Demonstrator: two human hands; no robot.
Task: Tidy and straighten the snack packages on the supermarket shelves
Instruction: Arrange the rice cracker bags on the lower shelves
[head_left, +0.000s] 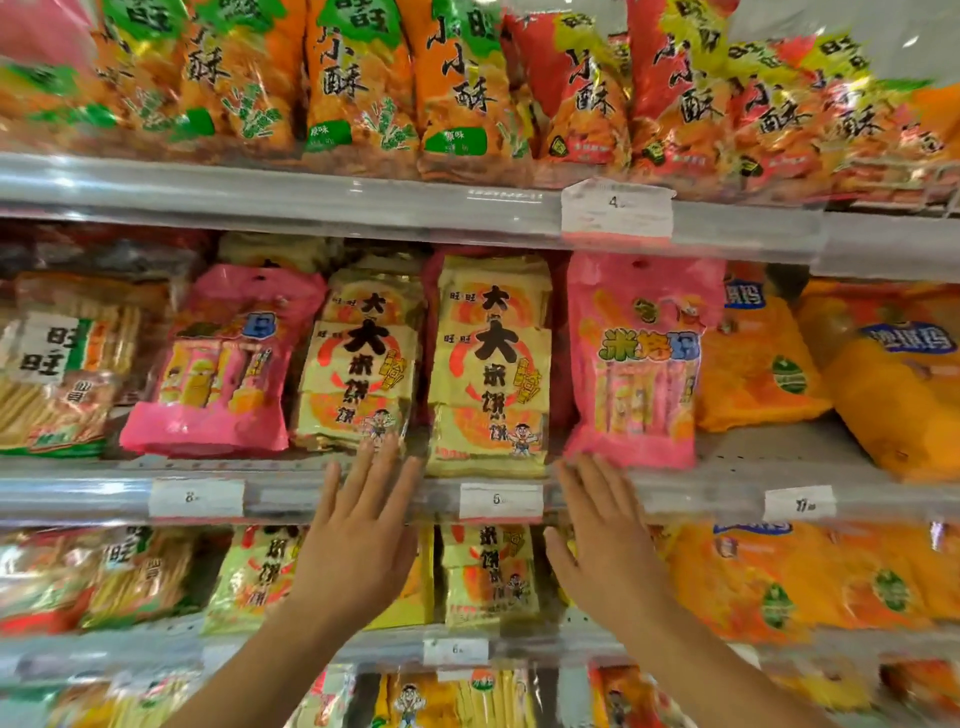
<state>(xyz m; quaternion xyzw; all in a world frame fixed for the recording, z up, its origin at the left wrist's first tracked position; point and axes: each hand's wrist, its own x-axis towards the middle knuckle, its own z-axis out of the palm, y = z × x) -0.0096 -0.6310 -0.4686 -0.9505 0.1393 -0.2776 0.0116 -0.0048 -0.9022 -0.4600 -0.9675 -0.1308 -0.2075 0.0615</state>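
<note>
On the middle shelf (363, 493), yellow rice-cracker packs (488, 364) stand between two pink packs (636, 364). Just below them, the left hand (358, 540) and right hand (605, 540) hover with straight, spread fingers, holding nothing.

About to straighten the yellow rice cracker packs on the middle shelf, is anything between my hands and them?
Nothing visible. The left hand and right hand are open just below the two yellow packs, in front of the shelf edge.
</note>
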